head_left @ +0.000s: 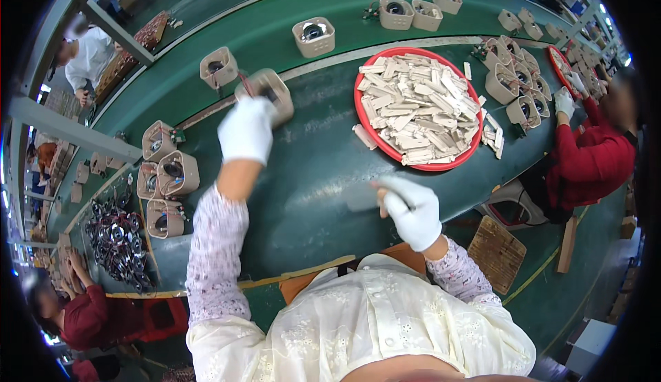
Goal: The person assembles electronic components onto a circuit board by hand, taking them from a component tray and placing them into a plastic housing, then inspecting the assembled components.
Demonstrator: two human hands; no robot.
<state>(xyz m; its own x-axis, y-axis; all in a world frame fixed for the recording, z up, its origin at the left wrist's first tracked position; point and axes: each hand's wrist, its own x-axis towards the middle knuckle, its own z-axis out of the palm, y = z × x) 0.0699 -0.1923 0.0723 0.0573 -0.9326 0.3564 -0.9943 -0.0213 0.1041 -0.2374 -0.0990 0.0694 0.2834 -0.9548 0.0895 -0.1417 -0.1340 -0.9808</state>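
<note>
My left hand (248, 130), in a white glove, reaches out over the green bench and grips a beige box-shaped housing (281, 99) by its near left side. Both are smeared by motion; a dark round part shows inside the housing. My right hand (411, 213), also gloved with bare fingertips, is closed in a pinch above the bench near its front edge. A blurred greyish shape (361, 197) sits at those fingertips, too smeared to name. Beyond the right hand stands a round red tray (361, 110) heaped with beige plastic strips (420, 106).
Similar housings (315, 36) with speakers stand along the green belt (268, 31). More housings (177, 172) stand left, beside a pile of wired speakers (118, 237). Another cluster (518, 79) is at the right, near a co-worker in red (585, 148). A wooden-topped stool (496, 254) stands below.
</note>
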